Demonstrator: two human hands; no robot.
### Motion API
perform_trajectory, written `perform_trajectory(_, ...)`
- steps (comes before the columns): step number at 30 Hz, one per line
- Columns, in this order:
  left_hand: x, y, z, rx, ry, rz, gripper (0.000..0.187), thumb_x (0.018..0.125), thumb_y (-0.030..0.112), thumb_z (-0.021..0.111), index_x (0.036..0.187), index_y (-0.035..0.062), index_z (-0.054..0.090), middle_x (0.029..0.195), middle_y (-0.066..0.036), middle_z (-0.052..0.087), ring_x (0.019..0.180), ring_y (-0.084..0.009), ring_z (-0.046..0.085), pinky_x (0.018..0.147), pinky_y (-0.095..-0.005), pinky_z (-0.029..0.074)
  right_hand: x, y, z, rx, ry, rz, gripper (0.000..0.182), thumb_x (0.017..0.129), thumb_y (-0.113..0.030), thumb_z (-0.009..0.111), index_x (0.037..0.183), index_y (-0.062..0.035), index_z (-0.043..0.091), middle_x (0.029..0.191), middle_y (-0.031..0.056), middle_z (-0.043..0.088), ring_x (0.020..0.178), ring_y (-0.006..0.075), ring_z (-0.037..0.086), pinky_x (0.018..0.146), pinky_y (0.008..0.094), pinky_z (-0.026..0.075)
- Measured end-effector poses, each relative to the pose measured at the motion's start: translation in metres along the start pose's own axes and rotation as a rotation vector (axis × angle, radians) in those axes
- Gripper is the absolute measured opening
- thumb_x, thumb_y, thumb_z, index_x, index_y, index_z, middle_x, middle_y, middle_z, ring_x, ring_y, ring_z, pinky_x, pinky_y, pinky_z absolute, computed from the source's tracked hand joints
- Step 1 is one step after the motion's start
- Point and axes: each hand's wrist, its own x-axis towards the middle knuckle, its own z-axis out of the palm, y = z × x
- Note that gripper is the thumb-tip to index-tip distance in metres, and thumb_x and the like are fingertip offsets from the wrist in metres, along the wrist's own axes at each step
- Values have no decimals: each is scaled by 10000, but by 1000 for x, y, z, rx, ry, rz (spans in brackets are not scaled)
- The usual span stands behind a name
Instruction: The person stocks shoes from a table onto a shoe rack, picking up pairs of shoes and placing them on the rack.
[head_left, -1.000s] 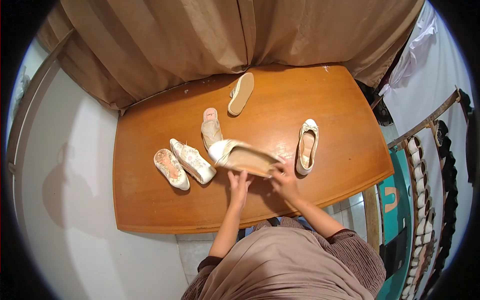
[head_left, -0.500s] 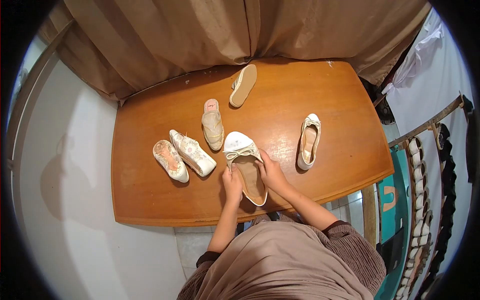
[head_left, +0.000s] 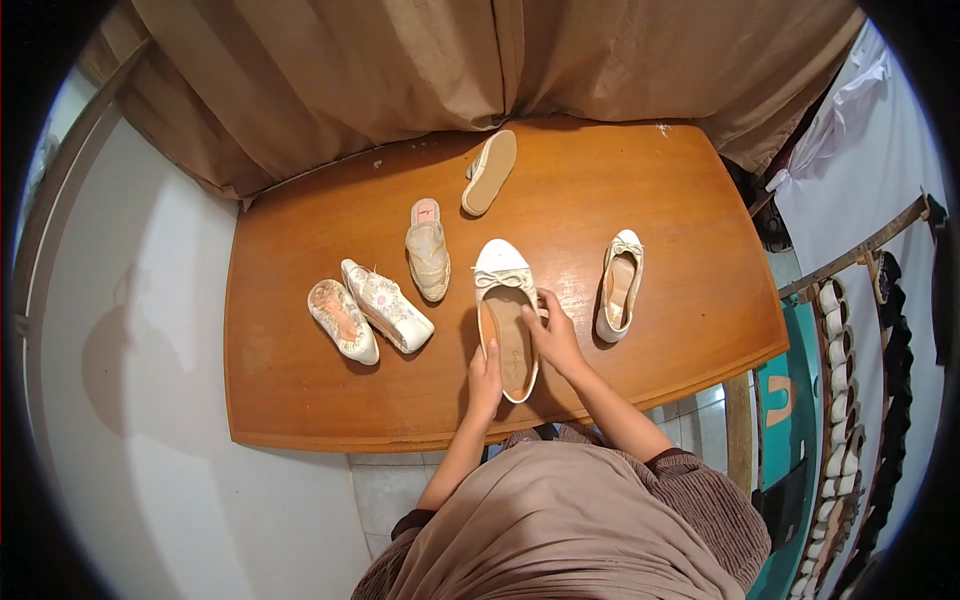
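Gripping the bowed shoe, hands flank its insole.

Your one view looks from your head, facing forward and steeply down over your own chest at the whole surface, within arm's reach.

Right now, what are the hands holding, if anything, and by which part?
A white-toed shoe with a bow: left hand and right hand grip its opposite sides.
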Motion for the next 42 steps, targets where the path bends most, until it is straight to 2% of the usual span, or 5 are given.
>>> perform_trajectory(7,7,-7,-14,35,-18,-80,423,980,301,350,1216,-39,440,1094,-118,569,973,-168,558,839,-305,454,-21,-7,-14,-284,-217,214,455,865,-104,542,1296,-30,414,1054,272,576,911,357,611,781,366,474)
perform_trajectory(12,9,-8,-9,-357,-59,-204,444,972,322,349,1260,-10,402,1178,-136,532,1050,-214,543,893,-338,448,-17,7,-24,-84,-227,210,454,850,-147,595,1264,-16,460,1032,144,626,900,167,599,783,301,474)
perform_trajectory(23,-3,-12,59,-332,-326,-144,585,949,444,335,1365,36,278,1367,-136,355,1282,-212,308,1061,-354,245,-37,26,-84,292,-68,320,457,788,-56,478,1242,-16,441,974,88,573,845,152,532,754,267,441)
perform_trajectory(32,47,-20,142,136,-282,-250,433,838,376,595,1067,51,424,734,-13,457,605,-96,453,492,-236,383,-42,33,-177,493,211,405,427,782,-97,459,1197,3,464,997,74,546,878,153,515,808,264,419)
perform_trajectory(42,71,-62,152,619,-115,-49,297,751,182,613,964,-11,539,785,-182,618,696,-233,608,628,-332,474,-44,60,-250,532,396,403,325,823,-111,457,1131,-9,474,986,88,562,887,166,550,779,287,452)
